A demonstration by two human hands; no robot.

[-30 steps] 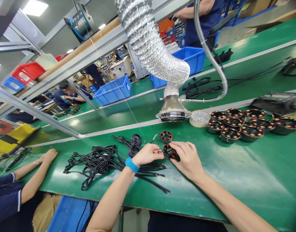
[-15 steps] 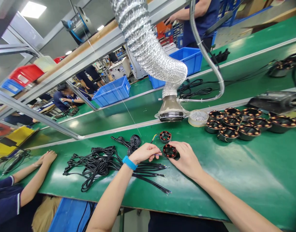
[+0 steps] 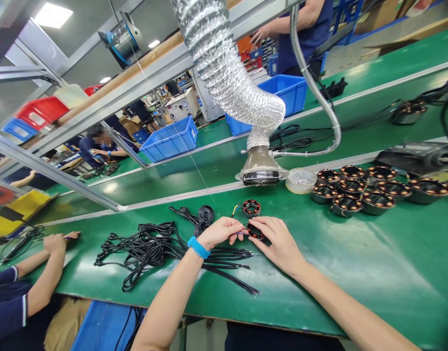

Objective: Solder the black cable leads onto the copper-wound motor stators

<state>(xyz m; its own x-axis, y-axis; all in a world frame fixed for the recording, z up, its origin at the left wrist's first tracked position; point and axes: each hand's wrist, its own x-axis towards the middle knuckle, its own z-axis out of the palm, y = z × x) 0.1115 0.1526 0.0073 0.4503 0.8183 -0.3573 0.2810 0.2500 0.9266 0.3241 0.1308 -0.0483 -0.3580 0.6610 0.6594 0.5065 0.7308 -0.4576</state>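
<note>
My left hand, with a blue wristband, is closed in a pinch on thin wires beside a round black stator with copper windings. My right hand grips that stator from the right, its fingers partly covering it. Just behind lies a second stator with coloured wires at its left. Left of my hands, black plug parts and a pile of black cables rest on the green bench; stripped cable ends point toward the right, below my left hand.
A metal fume hood on a silver duct hangs behind my hands. A round tub and several stators stand at the right. A person's hands are at the left bench edge. Blue bins stand beyond.
My right hand's fingers have shifted over the stator and cover more of it. At the left, the other person's hands have moved apart. The view has shifted slightly.
</note>
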